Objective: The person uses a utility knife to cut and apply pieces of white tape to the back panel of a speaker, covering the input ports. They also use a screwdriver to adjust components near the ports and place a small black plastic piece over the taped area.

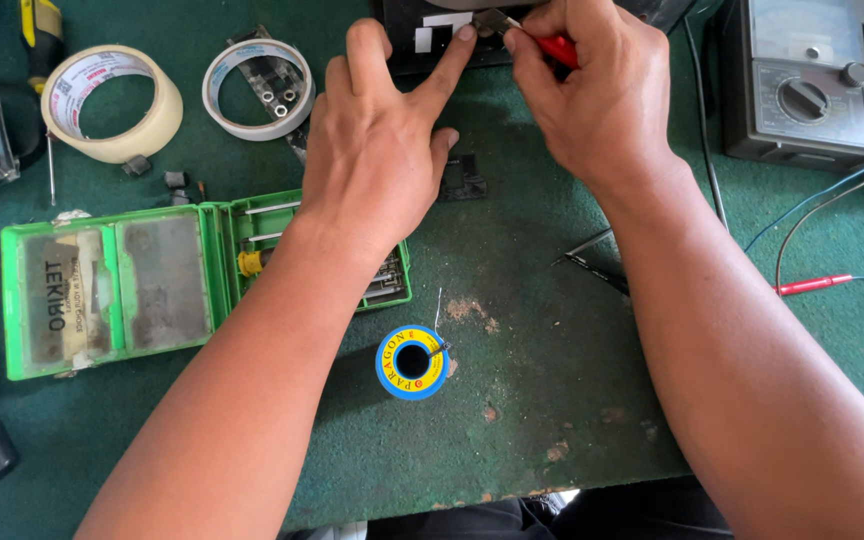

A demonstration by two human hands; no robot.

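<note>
Solder spool (412, 362): nearest, a blue-and-yellow reel standing on the green mat (512, 440), apart from both hands.
Bit case (152, 285): green, lying open to the left; the left forearm crosses its right half.
Tweezers (592, 262): lying loose on the mat beside the right forearm.
Left hand (377, 150): palm down, fingers spread, grasping nothing; the forefinger stretches forward and its tip presses the small metal part (490, 22) at the edge of the black device (422, 40).
Right hand (592, 90): clenched round a red-handled tool (558, 50), knuckles up, its tip meeting the part just beside the left fingertip.
Doing it well: I judge the forefinger should hold the part steady while the tool works in small moves, wrist low for control and fingertip clear of the point.
Tape rolls (112, 100): two, far left.
Meter (807, 80): far right, leads trailing.
</note>
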